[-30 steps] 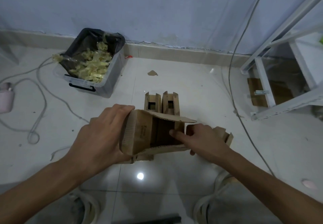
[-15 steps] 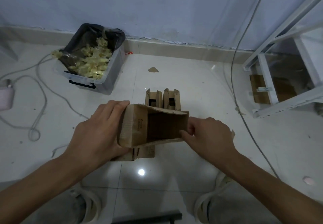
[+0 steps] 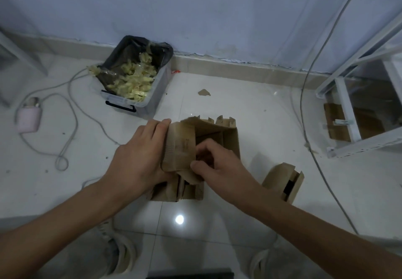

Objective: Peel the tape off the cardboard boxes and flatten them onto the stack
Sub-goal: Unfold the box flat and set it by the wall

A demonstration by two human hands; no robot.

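White glossy floor tiles (image 3: 250, 113) are running up to a pale wall, a ceiling light glaring off them between the person's feet. Nearest, both forearms are reaching in from the bottom edge. Ahead of them a flattened stack of cardboard (image 3: 187, 189) is lying on the floor, mostly covered by the hands. Over it an open cardboard box (image 3: 228, 135) is being held. The left hand (image 3: 139, 159) is cupping the box's left flap, fingers lying straight along it, thumb hidden underneath. The right hand (image 3: 219, 165) is curling into the opening, thumb and fingers pinching the flap's edge; no tape can be made out there. To the right a second small box (image 3: 282, 180) is sitting apart on the tiles, part collapsed. Farther back a lined plastic bin (image 3: 150, 96) is holding crumpled yellowish strips. A pink device (image 3: 29, 118) with looping cable is lying far left. A white frame (image 3: 348, 102) is cut off at the right.
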